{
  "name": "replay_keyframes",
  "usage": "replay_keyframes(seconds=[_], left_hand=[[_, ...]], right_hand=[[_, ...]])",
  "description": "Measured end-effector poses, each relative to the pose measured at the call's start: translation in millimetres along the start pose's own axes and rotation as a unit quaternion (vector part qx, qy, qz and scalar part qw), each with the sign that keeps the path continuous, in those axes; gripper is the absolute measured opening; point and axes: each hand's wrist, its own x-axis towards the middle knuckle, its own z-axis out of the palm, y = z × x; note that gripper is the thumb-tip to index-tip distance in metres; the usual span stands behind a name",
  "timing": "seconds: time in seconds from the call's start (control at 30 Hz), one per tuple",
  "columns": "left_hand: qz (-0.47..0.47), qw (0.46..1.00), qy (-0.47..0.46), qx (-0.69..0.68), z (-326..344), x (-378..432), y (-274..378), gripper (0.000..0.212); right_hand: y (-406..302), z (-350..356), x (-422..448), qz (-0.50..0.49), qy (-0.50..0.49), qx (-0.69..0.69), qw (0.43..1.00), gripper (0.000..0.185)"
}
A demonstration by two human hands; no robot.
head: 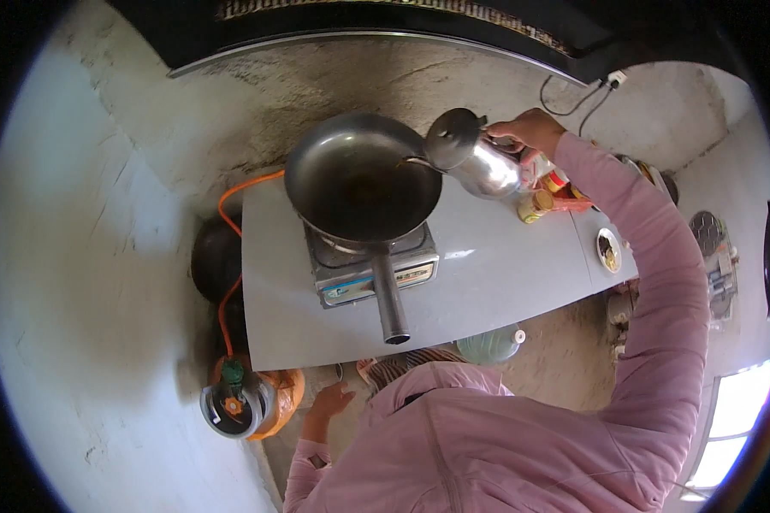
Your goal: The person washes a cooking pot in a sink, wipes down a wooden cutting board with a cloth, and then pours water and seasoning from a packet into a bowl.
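My right hand [531, 131] grips the handle side of a shiny metal oil pot [491, 168] with a dark round lid [455, 131]. The pot tilts to the left, and its thin spout [418, 159] reaches over the right rim of a dark wok [333, 163]. A small, darker brownish patch shows at the wok's bottom. The wok sits on a tabletop gas stove [346, 282], its hollow handle [390, 301] pointing towards me. Low beside my body, my left hand [331, 401] hangs near the table's front edge; it touches nothing visible, and its fingers are partly hidden.
An orange hose [226, 320] runs from the stove's back to a gas cylinder [282, 404] at the left. Right on the grey table [494, 269] stand a seasoning jar [535, 206] and a small white dish [609, 251] of food. A range hood [372, 22] hangs above; a plastic bottle [491, 346] stands below.
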Motion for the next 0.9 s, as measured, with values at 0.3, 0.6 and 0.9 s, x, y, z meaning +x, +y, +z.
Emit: replay_keyframes(seconds=[0.3, 0.6, 0.9], left_hand=[[0.068, 0.99, 0.014, 0.12, 6.5, 15.3, -20.9, 0.046], [0.002, 0.993, 0.05, 0.105, 0.8, 14.0, 6.2, 0.045], [-0.038, 0.995, 0.064, 0.07, -1.2, -17.5, 49.2, 0.043]], right_hand=[[28.2, 7.3, -9.6, -0.006, -0.073, 0.14, 0.987, 0.044], [105.6, 46.8, -22.4, 0.09, 0.04, 0.44, 0.893, 0.049], [209.0, 93.2, -24.6, 0.06, 0.049, 0.619, 0.781, 0.032]])
